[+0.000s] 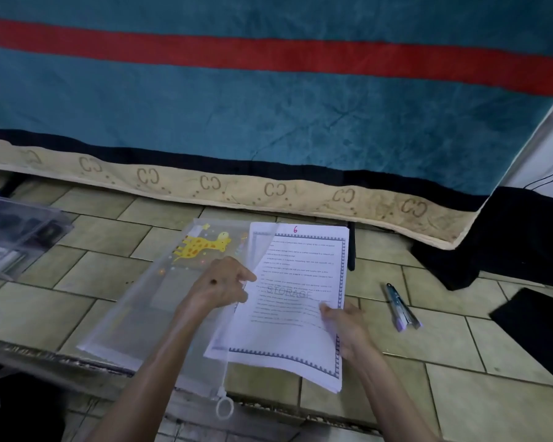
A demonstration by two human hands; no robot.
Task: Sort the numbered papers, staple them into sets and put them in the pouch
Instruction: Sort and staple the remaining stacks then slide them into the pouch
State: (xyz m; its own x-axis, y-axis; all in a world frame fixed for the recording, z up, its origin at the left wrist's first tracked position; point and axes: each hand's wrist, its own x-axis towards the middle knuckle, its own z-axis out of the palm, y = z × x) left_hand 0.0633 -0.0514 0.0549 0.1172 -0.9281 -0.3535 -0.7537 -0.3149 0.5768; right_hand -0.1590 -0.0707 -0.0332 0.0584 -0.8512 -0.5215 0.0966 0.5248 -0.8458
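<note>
A stack of printed papers (296, 339) with a purple border lies on the tiled floor; its top sheet is marked 6 in pink. The left part of the stack sits under the open flap of a translucent pouch (147, 311) with a yellow giraffe print. My left hand (219, 287) pinches the pouch's open edge over the papers. The stack's right edge is gripped by my right hand (344, 327). The pouch's white zip ring (224, 407) hangs toward me. A stapler (402, 307) lies on the tiles right of the papers.
A teal blanket (268, 106) with a red stripe and beige hem hangs across the back. A clear plastic box (16, 237) sits at far left. Dark cloth (537, 330) lies at right. A worn ledge (77, 362) runs under the pouch's near edge.
</note>
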